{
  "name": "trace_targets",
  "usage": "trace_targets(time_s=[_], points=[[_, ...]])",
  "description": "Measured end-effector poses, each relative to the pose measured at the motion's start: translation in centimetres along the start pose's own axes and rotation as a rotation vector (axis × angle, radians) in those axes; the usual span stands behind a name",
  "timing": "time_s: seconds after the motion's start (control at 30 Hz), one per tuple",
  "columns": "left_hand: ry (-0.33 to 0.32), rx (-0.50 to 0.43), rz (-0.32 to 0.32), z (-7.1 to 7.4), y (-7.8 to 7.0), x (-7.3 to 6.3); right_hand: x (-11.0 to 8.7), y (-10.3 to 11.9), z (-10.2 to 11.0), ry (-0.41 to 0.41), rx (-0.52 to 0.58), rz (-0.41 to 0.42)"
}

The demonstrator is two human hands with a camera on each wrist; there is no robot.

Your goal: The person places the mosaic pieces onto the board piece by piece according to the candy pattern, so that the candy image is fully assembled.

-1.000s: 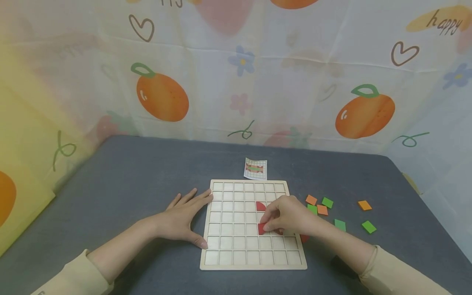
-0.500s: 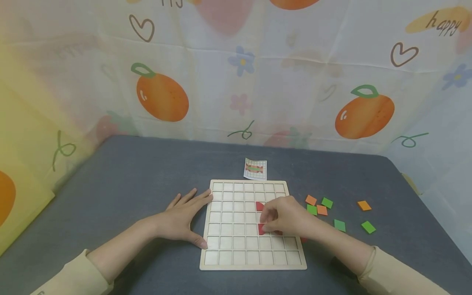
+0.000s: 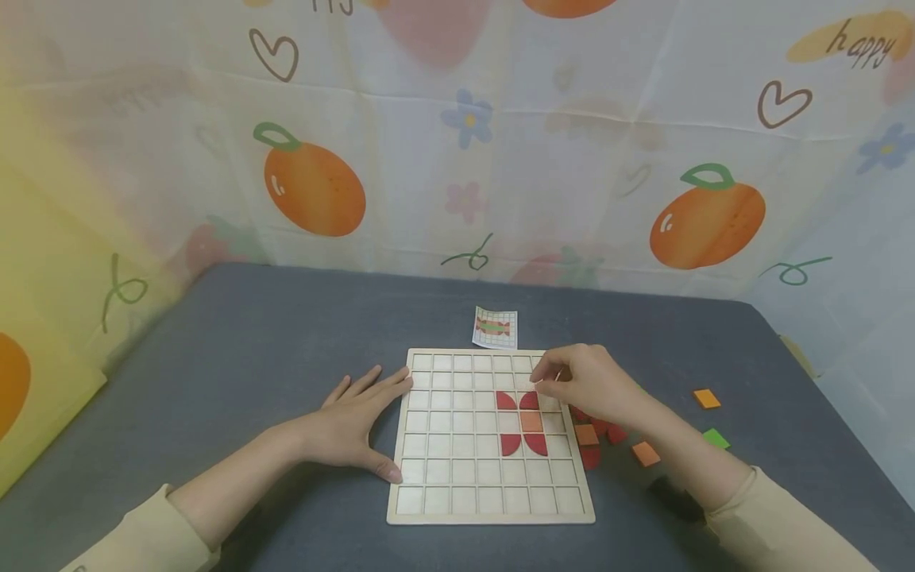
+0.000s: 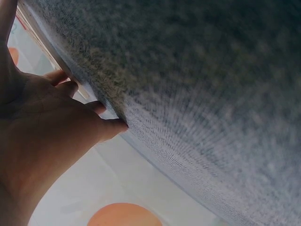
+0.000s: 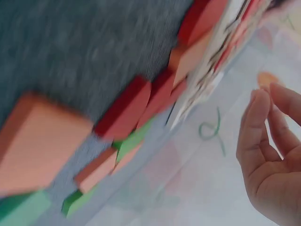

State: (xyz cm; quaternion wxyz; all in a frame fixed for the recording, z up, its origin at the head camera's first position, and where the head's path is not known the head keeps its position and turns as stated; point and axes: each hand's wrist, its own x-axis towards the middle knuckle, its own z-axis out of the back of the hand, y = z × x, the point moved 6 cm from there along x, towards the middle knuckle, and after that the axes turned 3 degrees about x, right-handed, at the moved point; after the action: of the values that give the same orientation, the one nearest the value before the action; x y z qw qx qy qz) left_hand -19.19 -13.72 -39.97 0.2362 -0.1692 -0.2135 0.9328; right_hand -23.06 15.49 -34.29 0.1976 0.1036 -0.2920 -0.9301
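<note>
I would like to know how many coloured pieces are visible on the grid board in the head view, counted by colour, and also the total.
Red quarter-circle pieces: 4
Orange square piece: 1
Total visible on the grid board: 5

The pale wooden grid board (image 3: 463,471) lay flat, bearing, toward three o'clock of its centre, four red quarter-round tiles (image 3: 537,445) set around an orange square tile (image 3: 531,422), while loose red tiles (image 3: 590,458), some possibly overlapping, lay just off its three o'clock edge.
</note>
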Motion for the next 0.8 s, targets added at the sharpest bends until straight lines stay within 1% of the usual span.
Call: trace_targets(time_s=[0.13,0.27,0.5,0.67,0.8], points=[[-0.001,0.003,0.0,0.0,-0.1,0.0,-0.2,-1.5,1.7,-0.03,0.006,-0.048],[0.001,0.003,0.001,0.1,-0.2,0.0,-0.5,-3.1,3.1,-0.035,0.024,-0.095],[0.005,0.007,0.005,0.1,-0.1,0.0,-1.1,-5.5,4.5,-0.024,0.052,-0.138],[0.004,0.008,0.005,0.0,0.0,0.0,-1.4,-6.6,5.1,-0.035,-0.002,-0.152],[0.004,0.007,0.005,0.0,0.0,0.0,-1.5,-8.3,5.4,-0.017,-0.049,-0.19]])
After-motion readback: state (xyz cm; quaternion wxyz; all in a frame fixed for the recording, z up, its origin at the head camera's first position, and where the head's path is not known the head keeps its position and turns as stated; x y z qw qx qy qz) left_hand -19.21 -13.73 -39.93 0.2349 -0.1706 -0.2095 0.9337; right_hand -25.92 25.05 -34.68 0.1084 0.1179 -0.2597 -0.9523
